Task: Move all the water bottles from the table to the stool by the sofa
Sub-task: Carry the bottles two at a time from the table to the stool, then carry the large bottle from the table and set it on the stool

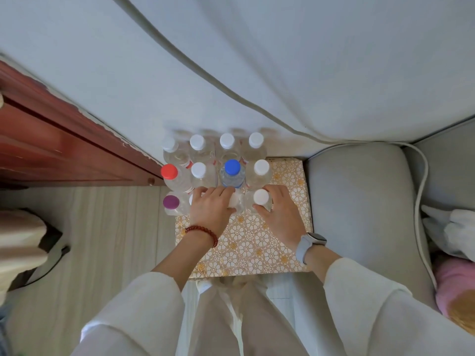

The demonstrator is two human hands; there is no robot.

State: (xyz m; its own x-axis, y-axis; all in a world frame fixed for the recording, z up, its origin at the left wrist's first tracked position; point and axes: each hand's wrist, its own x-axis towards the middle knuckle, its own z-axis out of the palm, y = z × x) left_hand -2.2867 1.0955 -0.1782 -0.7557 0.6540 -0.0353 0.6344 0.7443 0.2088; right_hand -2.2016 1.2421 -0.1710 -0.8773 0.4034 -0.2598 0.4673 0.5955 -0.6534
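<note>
A stool (257,242) with a gold-and-white flower pattern stands beside the grey sofa (359,201). Several clear water bottles stand upright on its far half in rows. Most have white caps; one has a blue cap (232,167), one a red cap (169,172), one a purple cap (171,202). My left hand (209,208) is wrapped over a white-capped bottle (235,201) in the nearest row, hiding most of it. My right hand (279,214) grips another white-capped bottle (261,197) at the right end of that row.
A dark red wooden cabinet (64,145) runs along the left, close to the stool's far left corner. Pale wood flooring (108,240) lies left of the stool. A white wall (231,60) rises behind. White cloth (449,232) and a pink item (455,286) lie on the sofa at right.
</note>
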